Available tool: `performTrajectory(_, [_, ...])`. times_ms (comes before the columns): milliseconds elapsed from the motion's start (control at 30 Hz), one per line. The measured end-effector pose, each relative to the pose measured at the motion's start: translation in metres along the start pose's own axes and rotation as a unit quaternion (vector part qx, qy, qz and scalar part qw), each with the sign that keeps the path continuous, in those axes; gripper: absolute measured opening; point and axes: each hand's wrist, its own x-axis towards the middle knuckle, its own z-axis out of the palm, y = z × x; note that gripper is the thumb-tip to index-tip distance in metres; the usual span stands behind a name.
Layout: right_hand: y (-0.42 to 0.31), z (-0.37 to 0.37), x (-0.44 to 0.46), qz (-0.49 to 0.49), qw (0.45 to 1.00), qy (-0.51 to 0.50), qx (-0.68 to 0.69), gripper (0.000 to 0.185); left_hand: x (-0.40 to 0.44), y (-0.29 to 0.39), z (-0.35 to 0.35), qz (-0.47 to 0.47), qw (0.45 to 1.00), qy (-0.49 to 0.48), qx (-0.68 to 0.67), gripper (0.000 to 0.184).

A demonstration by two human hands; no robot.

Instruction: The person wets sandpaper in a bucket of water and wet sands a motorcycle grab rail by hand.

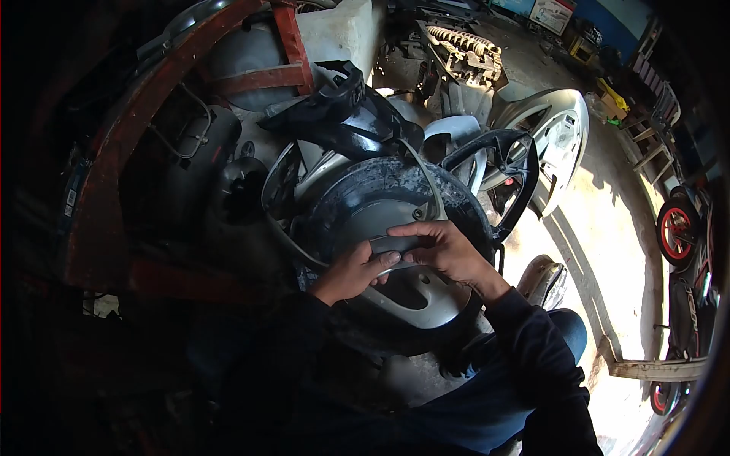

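Observation:
My left hand [353,272] and my right hand [445,254] meet in front of me. Their fingers are closed on a small dark grey flat piece [389,244], which looks slightly bent; its exact kind is not clear. Beneath it lies a silver-grey curved panel [439,310] with a long opening, resting over a large black tyre-like ring [372,176] with whitish scuffs. My thumbs press the piece from the near side. A pale hose or strip [427,171] arches over the ring behind my right hand.
A black plastic fairing [353,114] sits beyond the ring, beside a black grab-rail-shaped part [525,178]. Silver bodywork [559,129] leans at the right. A red metal frame [114,152] stands on the left. A motorcycle wheel with red rim [677,232] is far right.

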Motion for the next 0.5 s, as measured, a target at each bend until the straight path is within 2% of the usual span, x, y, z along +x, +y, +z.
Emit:
performTrajectory(100, [0.0006,-0.0038,0.0010,-0.002,0.997,0.050,-0.054,0.049,0.0001,-0.0002,0.0014,-0.018,0.999,0.002,-0.049,0.033])
performTrajectory(267, [-0.0008,-0.0102,0.0001,0.012,0.996,0.058,-0.064,0.052,-0.0019,-0.0041,0.0033,0.000,0.997,0.042,-0.069,0.040])
performTrajectory(433, [-0.0037,-0.0074,-0.0016,0.000,0.995,0.064,-0.077,0.053,-0.0010,0.0031,0.0001,-0.017,0.996,0.017,-0.084,0.037])
performTrajectory(500, [-0.0035,-0.0064,-0.0022,-0.007,0.997,0.057,-0.043,0.052,0.0001,0.0002,-0.0010,-0.021,0.996,0.009,-0.081,0.035])
